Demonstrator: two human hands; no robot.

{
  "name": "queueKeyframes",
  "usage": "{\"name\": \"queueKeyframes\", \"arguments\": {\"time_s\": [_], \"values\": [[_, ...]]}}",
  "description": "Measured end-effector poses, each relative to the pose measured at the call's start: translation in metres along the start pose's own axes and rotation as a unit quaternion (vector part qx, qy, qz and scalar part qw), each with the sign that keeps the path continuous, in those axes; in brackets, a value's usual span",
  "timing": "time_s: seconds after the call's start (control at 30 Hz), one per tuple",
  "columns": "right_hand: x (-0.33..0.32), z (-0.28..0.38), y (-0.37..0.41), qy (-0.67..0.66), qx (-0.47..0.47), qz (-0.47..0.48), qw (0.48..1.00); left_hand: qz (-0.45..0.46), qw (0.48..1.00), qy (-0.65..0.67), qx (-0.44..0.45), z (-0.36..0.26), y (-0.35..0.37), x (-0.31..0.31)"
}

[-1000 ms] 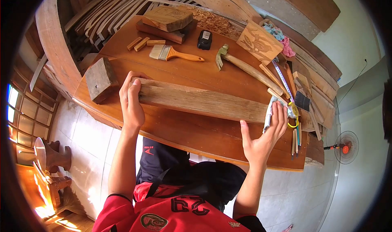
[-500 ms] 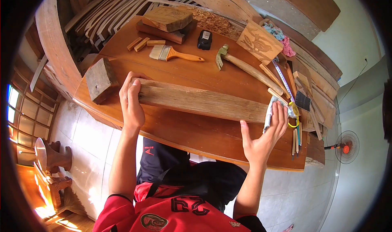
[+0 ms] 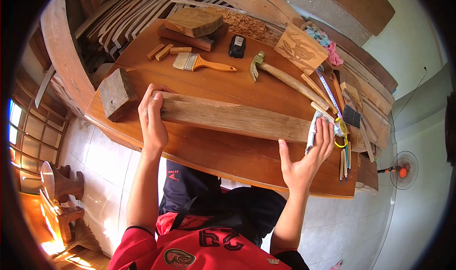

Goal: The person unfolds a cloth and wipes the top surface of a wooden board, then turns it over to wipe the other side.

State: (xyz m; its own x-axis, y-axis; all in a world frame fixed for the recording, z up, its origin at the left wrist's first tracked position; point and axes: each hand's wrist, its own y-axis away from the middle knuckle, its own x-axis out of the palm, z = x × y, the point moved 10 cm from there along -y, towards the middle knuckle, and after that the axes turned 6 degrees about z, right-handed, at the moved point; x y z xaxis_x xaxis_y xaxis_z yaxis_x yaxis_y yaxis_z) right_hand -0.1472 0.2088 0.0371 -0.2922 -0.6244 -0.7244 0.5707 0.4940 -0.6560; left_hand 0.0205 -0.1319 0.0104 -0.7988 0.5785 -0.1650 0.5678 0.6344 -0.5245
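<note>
Head view, long plank (image 3: 232, 117), grainy wood

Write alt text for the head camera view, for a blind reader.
A person's left hand grips one end of a long wooden board over a brown table; the right hand, open, lies against a pale wad, perhaps cloth, at the other end. Beyond the board lie a paintbrush and a claw hammer.
</note>
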Motion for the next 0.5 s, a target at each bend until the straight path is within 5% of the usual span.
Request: {"name": "queueKeyframes", "arguments": {"time_s": [0.5], "values": [[-0.0001,0.0015,-0.0007,-0.001,0.003,0.001,1.0,-0.005,1.0,-0.001,-0.016,0.0033,-0.0003,0.0012]]}}
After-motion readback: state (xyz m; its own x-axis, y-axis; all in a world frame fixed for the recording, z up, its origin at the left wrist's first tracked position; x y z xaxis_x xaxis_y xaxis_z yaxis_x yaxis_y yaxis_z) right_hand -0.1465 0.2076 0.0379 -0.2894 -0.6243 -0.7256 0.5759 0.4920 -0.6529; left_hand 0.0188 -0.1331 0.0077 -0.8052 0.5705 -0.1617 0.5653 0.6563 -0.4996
